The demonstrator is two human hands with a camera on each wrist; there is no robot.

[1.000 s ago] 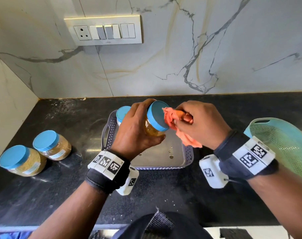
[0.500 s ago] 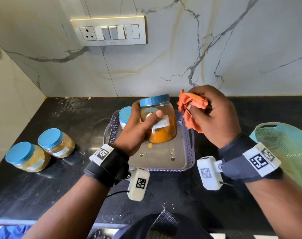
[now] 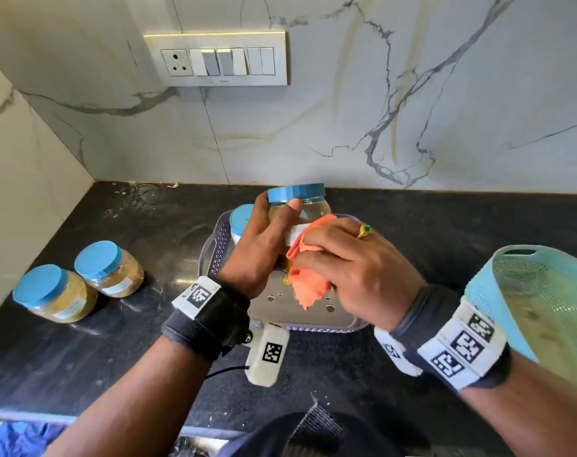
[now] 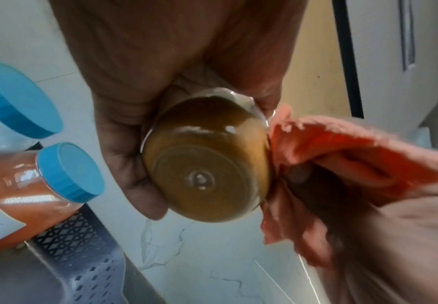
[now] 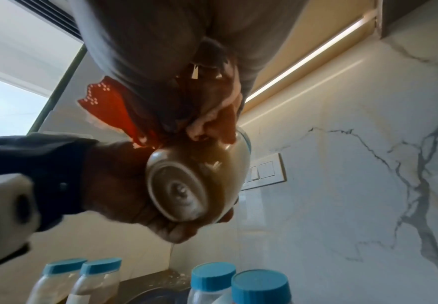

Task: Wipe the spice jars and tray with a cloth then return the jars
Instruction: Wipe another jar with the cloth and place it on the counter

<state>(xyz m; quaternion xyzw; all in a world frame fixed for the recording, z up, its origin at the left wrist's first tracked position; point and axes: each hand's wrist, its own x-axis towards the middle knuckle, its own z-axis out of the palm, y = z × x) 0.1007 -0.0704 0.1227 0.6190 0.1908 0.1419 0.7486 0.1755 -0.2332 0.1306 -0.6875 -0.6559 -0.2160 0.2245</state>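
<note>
My left hand [image 3: 264, 239] grips a clear jar of yellow spice [image 3: 310, 206] with a blue lid, upright above the grey perforated tray [image 3: 214, 255]. Its round base [image 4: 207, 179] shows from below in the left wrist view and also as the jar bottom [image 5: 184, 189] in the right wrist view. My right hand [image 3: 349, 258] holds a bunched orange cloth [image 3: 308, 282] and presses it against the jar's right side and label. Two blue-lidded jars [image 4: 41, 181] stand in the tray's far left corner; one holds red powder.
Two blue-lidded jars of brownish spice [image 3: 82, 282] stand on the black counter [image 3: 148, 232] at the left. A turquoise mesh basket [image 3: 544, 308] sits at the right edge. A marble wall with a switch plate [image 3: 217, 61] closes off the back.
The jar went from tilted with its lid facing the cloth to upright. My right hand lifted the cloth, then came down against the jar's side.
</note>
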